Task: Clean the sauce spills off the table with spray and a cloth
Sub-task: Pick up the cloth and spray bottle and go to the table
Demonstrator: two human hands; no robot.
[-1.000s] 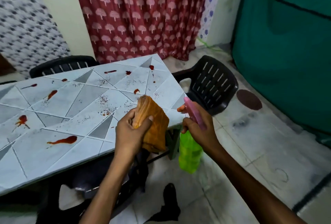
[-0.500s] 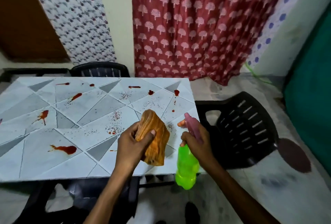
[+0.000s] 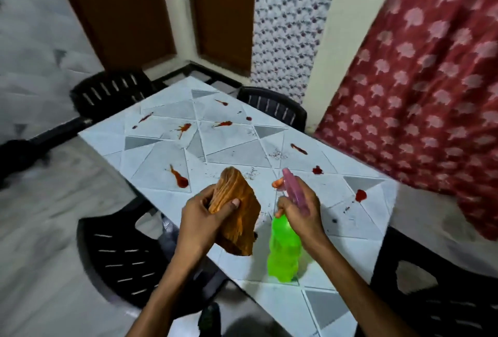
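Note:
My left hand [image 3: 200, 219] grips a folded orange-brown cloth [image 3: 237, 212] above the near part of the table. My right hand [image 3: 300, 208] holds a green spray bottle [image 3: 284, 252] by its pink trigger head [image 3: 293, 188], its orange nozzle pointing away over the tabletop. The table [image 3: 237, 153] has a white and grey triangle pattern. Red sauce spills lie on it: one long blob [image 3: 179, 178] left of the cloth, round drops [image 3: 360, 195] at the right, and several streaks [image 3: 184, 128] toward the far end.
Black plastic chairs surround the table: one at near left [image 3: 118, 253], one at near right [image 3: 436, 291], one at far left [image 3: 110, 91] and one at the far end [image 3: 272, 107]. A red patterned curtain [image 3: 420, 80] hangs at the right. Brown doors stand behind.
The view has swung to the left and I have stepped around the table corner. Both hands keep their hold on cloth and bottle, which are now over the tabletop.

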